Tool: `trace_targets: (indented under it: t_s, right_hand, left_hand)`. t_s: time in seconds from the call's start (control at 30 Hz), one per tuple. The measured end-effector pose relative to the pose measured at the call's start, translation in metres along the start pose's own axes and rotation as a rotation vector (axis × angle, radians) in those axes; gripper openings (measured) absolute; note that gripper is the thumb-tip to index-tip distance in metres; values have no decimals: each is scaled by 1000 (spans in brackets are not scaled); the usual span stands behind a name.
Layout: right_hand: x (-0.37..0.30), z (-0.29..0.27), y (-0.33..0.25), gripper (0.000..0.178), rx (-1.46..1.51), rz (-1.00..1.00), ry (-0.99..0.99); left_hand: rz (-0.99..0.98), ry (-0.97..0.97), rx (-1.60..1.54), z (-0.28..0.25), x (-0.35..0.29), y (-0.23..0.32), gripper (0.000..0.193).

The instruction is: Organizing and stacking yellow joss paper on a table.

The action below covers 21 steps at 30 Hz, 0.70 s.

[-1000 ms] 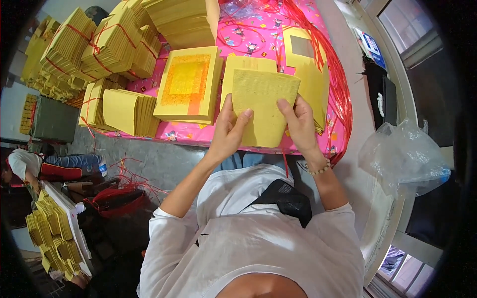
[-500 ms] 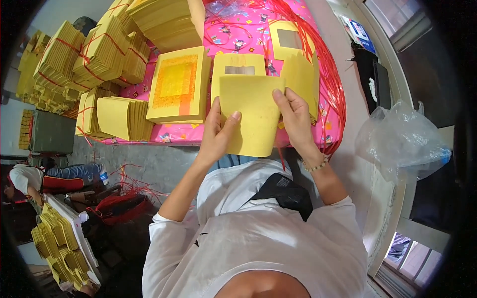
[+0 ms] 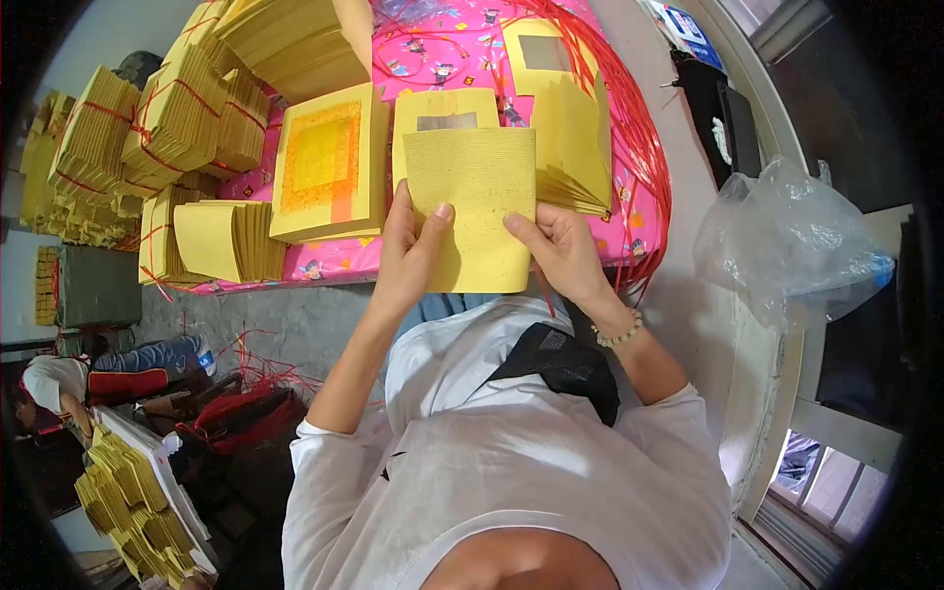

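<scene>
Between my hands, over the near edge of the table, is a folded sheet of yellow paper [image 3: 472, 197]. My left hand [image 3: 411, 236] grips its left side, thumb on the face and fingers behind. On the right side, my right hand [image 3: 559, 246] pinches it the same way, lower than the top corner. Just beyond lies a yellow sheet with a silver rectangle [image 3: 447, 122], partly covered by the held paper. Left of it stands a thick stack of paper with an orange and yellow printed square [image 3: 321, 157]. A pile of folded yellow paper [image 3: 570, 138] lies to the right.
Pink patterned cloth [image 3: 339, 258] covers the table. Bundles tied with red string [image 3: 175, 113] crowd its left. Loose red strands [image 3: 639, 147] hang over the right edge. A clear plastic bag [image 3: 792, 241] sits at far right. Another person [image 3: 59, 379] is at lower left by more yellow bundles.
The held paper now shows a ribbed, speckled face instead of a smooth one. My right hand has slid lower and leftward along it. The whole view has shifted slightly.
</scene>
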State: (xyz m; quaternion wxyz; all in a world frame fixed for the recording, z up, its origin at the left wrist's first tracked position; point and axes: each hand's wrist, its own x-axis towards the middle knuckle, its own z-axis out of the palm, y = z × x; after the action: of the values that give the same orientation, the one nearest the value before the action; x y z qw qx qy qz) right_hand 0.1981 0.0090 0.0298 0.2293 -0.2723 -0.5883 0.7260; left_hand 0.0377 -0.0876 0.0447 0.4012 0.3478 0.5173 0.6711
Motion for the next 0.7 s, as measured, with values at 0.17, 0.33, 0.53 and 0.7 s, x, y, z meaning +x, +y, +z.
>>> trace_targets:
  t_s: [0.17,0.33,0.53,0.7]
  right_hand:
    - [-8,2,1,25,26,-58,7]
    - [-18,4,5,23,29,50,16]
    - [-33,-5,14,23,-44,114,-22]
    - [-39,-29,-9,18,-214,-246,435]
  left_hand:
    - [63,27,82,-1,3,-2,36]
    - [105,75,57,8,2,-2,35]
    - [91,91,92,7,3,-7,37]
    - [1,88,8,-5,8,3,39]
